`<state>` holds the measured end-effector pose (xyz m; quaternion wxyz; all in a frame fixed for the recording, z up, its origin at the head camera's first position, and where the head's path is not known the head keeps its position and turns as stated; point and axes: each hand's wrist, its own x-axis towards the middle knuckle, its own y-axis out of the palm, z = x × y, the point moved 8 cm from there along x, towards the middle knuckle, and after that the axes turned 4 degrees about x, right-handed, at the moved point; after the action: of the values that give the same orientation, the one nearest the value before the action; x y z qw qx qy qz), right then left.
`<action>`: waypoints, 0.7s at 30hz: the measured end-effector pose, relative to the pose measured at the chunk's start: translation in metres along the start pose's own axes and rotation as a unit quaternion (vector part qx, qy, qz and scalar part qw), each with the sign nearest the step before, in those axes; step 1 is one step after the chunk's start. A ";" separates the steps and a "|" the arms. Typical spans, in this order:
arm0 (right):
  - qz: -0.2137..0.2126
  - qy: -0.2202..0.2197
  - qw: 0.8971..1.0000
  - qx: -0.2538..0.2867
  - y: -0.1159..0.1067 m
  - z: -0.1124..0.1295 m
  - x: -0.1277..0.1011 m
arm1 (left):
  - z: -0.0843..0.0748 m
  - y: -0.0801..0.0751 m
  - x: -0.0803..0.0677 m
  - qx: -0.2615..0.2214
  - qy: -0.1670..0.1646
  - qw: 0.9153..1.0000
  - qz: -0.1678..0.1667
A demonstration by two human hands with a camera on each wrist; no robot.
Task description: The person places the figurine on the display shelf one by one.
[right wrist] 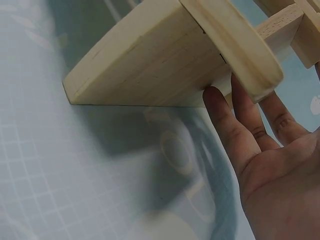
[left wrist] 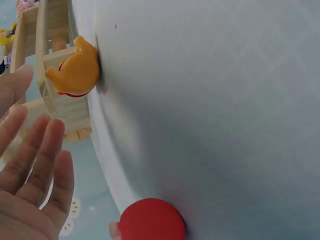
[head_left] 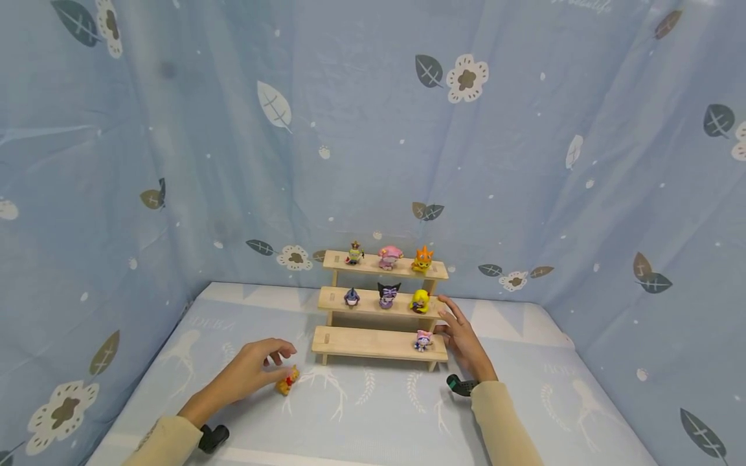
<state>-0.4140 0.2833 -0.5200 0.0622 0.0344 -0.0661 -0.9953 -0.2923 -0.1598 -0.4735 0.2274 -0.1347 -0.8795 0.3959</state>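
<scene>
My left hand [head_left: 250, 370] hovers with loosely bent fingers beside a small orange bear figurine [head_left: 287, 382] in a red top. A gap shows between that hand and the bear in the left wrist view, where the bear [left wrist: 80, 70] stands close by the shelf. My right hand [head_left: 464, 343] is at the right end of a three-step wooden display shelf [head_left: 367, 343], its fingertips touching the side panel [right wrist: 145, 65]. On the bottom step, a pink-and-white figurine [head_left: 423, 340] stands at the right end.
Three figurines line the middle step, among them a black-and-purple one [head_left: 387, 296]. Three more occupy the top step, including a pink one [head_left: 390, 257]. A red rounded object [left wrist: 152, 220] lies low in the left wrist view. Patterned curtain [head_left: 373, 142] hangs behind the table.
</scene>
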 end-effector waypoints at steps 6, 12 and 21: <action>0.000 0.000 1.000 0.002 0.001 0.001 -0.001 | 0.005 0.006 0.003 -0.001 -0.009 1.000 0.024; 0.001 -0.001 1.000 -0.004 0.002 0.003 -0.002 | 0.008 0.011 0.007 0.002 -0.033 0.998 0.052; 0.000 -0.001 1.000 -0.004 0.003 0.004 -0.003 | 0.013 0.019 0.009 -0.008 -0.053 0.993 0.103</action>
<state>-0.4105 0.2814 -0.5158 0.0619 0.0334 -0.0626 -0.9956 -0.3056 -0.1523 -0.4926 0.1374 -0.2053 -0.8749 0.4165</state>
